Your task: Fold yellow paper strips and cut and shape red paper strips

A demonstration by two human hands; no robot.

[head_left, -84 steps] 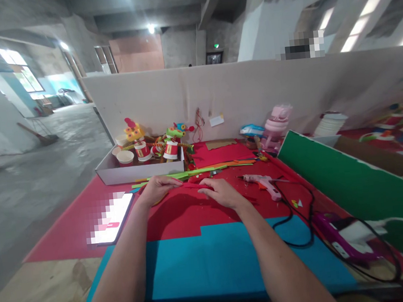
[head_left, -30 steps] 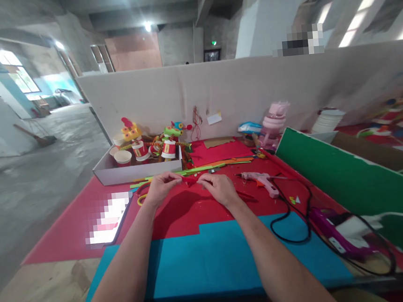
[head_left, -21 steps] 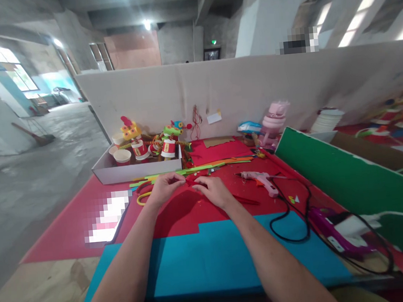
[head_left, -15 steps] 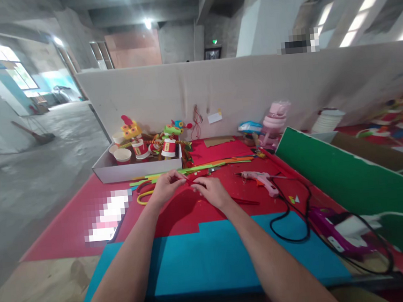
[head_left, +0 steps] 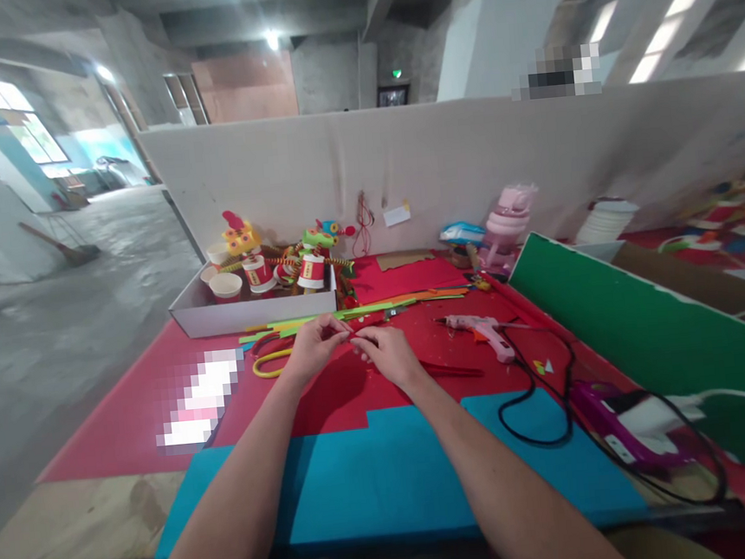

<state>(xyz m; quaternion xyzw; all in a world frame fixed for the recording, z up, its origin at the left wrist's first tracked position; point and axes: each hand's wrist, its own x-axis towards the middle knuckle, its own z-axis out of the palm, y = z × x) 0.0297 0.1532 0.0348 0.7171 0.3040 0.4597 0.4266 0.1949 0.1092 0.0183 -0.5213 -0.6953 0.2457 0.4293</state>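
Note:
Above the red paper on the table, both hands are brought together with thumbs and forefingers pinched. My left hand (head_left: 315,347) and my right hand (head_left: 387,353) hold a thin red strip (head_left: 354,332), of which only a little shows between the fingertips. A long narrow red strip (head_left: 453,368) emerges from beneath my right hand and points right; whether it is the same piece I cannot tell. Beside my left wrist lie scissors with a yellow-edged handle (head_left: 271,364). A pink glue gun (head_left: 481,332) rests to the right of my right hand.
Paper-cup figures (head_left: 311,263) and cups (head_left: 225,286) stand in a white box (head_left: 255,317). Coloured paper strips (head_left: 413,300) lie behind the hands. Blue sheets (head_left: 377,479) cover the front edge. A black cord (head_left: 510,437) runs near a purple device (head_left: 596,408); a green board (head_left: 617,319) stands right.
Both pinched hands have drawn slightly closer together, the left shifting a little to the right. Less of the red strip shows between the fingertips.

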